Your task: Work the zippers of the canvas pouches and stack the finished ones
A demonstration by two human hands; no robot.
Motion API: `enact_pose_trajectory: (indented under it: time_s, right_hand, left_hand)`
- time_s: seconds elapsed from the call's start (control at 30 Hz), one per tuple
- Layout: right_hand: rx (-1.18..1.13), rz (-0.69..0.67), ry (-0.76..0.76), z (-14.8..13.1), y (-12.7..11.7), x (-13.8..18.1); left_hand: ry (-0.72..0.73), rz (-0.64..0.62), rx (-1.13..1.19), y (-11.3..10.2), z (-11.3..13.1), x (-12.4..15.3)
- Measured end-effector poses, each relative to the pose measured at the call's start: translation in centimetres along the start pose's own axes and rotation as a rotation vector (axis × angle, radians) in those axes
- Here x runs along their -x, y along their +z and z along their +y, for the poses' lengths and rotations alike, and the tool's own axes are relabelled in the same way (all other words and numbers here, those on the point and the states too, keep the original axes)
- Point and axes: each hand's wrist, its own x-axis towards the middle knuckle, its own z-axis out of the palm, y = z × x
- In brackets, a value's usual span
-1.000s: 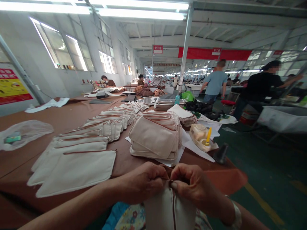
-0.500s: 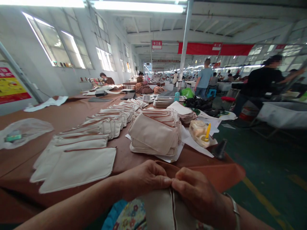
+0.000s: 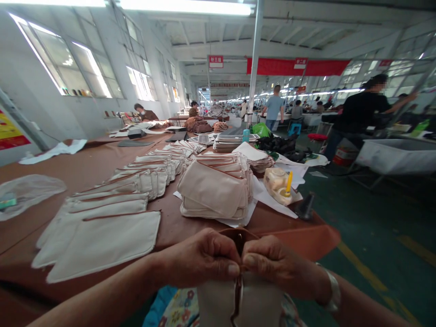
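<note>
Left hand (image 3: pixel 207 256): fingers pinched on top end of beige piece (image 3: pixel 218 299). Right hand (image 3: pixel 281 263): same tight pinch, just beside left. Piece over floral cloth (image 3: pixel 182 311), near surface (image 3: pixel 81 163); brown-trimmed slit runs down from fingers. Judged mid-work, this piece unfinished. Similar pieces in row (image 3: pixel 109 238) and pile (image 3: pixel 211 186) on surface; can't tell which done, which left.

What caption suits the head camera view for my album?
Left hand and right hand pinch a cream pouch beside a table of similar pouches.
</note>
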Motion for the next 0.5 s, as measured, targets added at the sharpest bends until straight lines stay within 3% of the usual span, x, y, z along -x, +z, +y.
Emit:
enact_pose_trajectory:
  time_s: [0.17, 0.3, 0.43, 0.5]
  right_hand:
    - [-0.094, 0.137, -0.139, 1.5, 1.8, -0.1]
    - [-0.169, 0.240, -0.184, 3.0, 2.6, -0.3]
    - [-0.197, 0.216, -0.119, 2.9, 1.5, -0.8]
    - [-0.078, 0.239, -0.111, 2.1, 0.4, -0.9]
  left_hand:
    - [0.010, 0.026, 0.206, 1.0, -0.7, -0.4]
    - [0.148, 0.091, 0.421, 2.0, -2.6, -1.5]
    - [0.157, 0.066, 0.383, 1.4, -3.1, -2.0]
    - [0.152, 0.100, 0.314, 0.8, -2.8, -1.8]
